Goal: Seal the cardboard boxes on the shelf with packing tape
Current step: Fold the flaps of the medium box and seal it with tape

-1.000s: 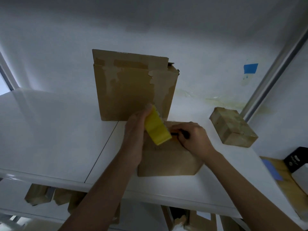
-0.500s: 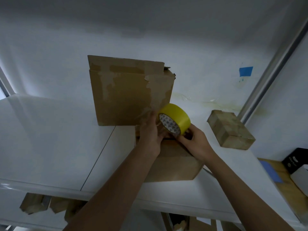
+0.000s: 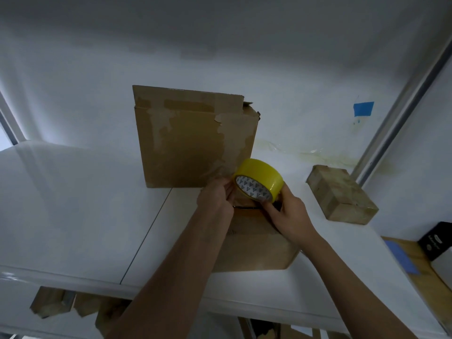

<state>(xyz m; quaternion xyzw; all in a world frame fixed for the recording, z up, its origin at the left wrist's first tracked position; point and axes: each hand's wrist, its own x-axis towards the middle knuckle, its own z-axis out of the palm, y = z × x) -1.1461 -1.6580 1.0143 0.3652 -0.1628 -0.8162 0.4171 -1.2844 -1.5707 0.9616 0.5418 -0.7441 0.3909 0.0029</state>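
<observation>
On the white shelf (image 3: 73, 216), 3 boxes in view, and you hold the yellow roll (image 3: 265, 171) with 2 hands above the far end of the low box (image 3: 256, 245). Roll is tilted, with the printed core facing you. Right hand (image 3: 291, 214): fingers curled round the roll's lower right rim, thumb on the near edge of the core. Left hand (image 3: 216, 199): fingertips pinched together at the roll's left rim; cannot tell whether they hold a loose tape end. Low box lies flat near the shelf's front edge, partly hidden by your left forearm; a dark line crosses its top just under the roll. Tall box (image 3: 193, 143) stands upright behind it against the back wall, its front scarred with torn tape and peeled paper, 1 top corner ragged. Roll overlaps its lower right corner. Small box (image 3: 342, 194) sits well apart to the right, near the metal upright. Blue tape patch (image 3: 363, 108) on the wall above it. More cardboard (image 3: 49, 304) shows under the shelf.
</observation>
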